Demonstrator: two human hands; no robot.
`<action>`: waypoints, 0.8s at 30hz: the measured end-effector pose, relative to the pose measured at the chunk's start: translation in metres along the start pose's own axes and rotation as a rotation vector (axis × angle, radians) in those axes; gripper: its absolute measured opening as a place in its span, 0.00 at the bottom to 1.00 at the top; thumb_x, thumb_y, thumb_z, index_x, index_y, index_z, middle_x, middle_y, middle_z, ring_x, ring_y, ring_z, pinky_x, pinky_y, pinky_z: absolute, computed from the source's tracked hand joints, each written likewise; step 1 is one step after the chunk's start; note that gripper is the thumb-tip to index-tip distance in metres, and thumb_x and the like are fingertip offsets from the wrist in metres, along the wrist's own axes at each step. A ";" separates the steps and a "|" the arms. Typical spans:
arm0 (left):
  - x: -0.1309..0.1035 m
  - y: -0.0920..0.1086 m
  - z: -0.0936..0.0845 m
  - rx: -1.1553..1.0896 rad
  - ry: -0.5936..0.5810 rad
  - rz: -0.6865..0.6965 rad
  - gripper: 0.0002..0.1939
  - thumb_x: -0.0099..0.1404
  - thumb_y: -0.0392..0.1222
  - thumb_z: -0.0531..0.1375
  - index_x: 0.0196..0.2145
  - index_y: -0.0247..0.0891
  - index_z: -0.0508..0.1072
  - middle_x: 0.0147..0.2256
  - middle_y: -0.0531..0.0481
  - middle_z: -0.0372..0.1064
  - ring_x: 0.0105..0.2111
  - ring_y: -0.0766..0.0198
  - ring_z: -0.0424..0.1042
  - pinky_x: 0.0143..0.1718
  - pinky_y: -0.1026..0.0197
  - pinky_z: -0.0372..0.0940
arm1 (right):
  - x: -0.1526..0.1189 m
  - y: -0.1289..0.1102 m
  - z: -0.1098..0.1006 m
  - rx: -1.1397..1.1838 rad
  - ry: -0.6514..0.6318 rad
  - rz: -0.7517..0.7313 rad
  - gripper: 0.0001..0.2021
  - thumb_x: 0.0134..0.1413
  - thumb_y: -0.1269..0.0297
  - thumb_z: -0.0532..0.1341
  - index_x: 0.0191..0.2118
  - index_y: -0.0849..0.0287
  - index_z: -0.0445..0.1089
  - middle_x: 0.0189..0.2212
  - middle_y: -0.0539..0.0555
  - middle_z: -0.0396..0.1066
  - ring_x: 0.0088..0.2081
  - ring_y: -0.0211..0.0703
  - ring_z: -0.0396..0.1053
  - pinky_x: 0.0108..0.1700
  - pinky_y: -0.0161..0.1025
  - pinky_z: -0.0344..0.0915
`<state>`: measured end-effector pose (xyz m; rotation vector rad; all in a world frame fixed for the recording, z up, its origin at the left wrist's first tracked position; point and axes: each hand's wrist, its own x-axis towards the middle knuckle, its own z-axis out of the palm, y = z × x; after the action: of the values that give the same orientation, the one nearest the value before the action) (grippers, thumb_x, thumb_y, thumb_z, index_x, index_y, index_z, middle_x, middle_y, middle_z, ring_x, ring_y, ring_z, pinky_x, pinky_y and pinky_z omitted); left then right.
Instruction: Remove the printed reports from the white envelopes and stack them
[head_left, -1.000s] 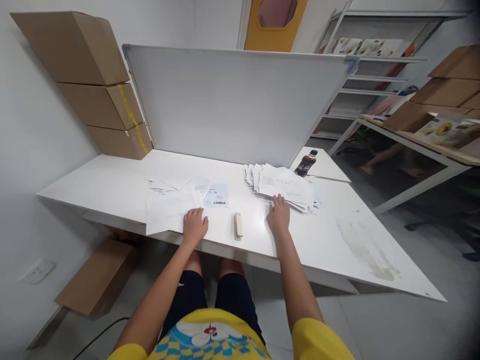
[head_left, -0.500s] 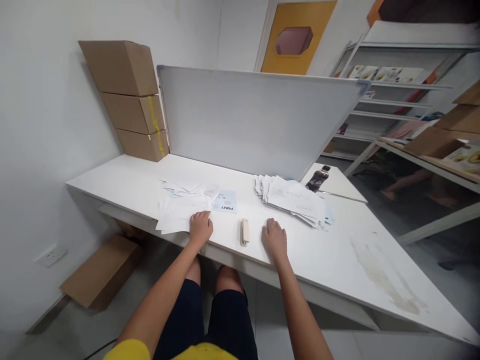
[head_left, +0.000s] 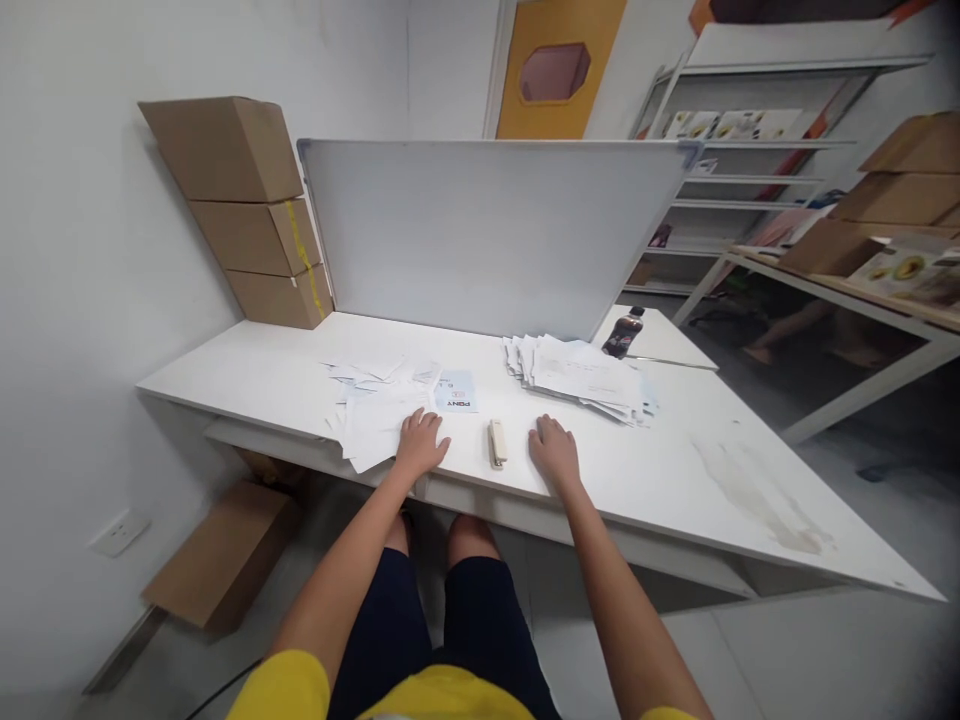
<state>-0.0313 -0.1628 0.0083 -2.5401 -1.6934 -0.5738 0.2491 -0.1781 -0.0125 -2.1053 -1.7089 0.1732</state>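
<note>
My left hand (head_left: 422, 443) lies on the front right part of a loose, spread pile of white paper sheets (head_left: 382, 425), fingers apart and pressed flat on the edge of a sheet. A pale blue printed sheet (head_left: 457, 392) sticks out just beyond it. Between my hands a cream stapler (head_left: 496, 443) rests on the table, touched by neither. My right hand (head_left: 553, 452) rests palm down on the tabletop to the stapler's right, fingers loosely stretched, holding nothing. Beyond it is a thicker stack of papers (head_left: 581, 375).
A whiteboard (head_left: 487, 235) stands upright along the back of the white table (head_left: 645, 470). A dark drink bottle (head_left: 624, 332) is behind the paper stack. Cardboard boxes (head_left: 251, 240) are piled at the back left. Another person's leg (head_left: 791, 335) shows under the right-hand table.
My left hand has moved slightly right, and the front sheet under it has shifted right with it. The view has turned a little. My right hand stays beside the stapler.
</note>
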 end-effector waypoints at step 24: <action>0.004 -0.008 0.006 -0.156 0.042 -0.071 0.15 0.66 0.44 0.54 0.48 0.45 0.74 0.54 0.50 0.68 0.56 0.53 0.60 0.55 0.48 0.55 | 0.001 0.002 0.006 -0.012 0.005 -0.001 0.24 0.61 0.63 0.45 0.60 0.65 0.60 0.63 0.62 0.56 0.64 0.51 0.50 0.64 0.51 0.43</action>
<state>-0.0357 -0.1546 0.0022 -2.5568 -1.7979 -0.7880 0.2491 -0.1757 -0.0180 -2.1121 -1.7127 0.1578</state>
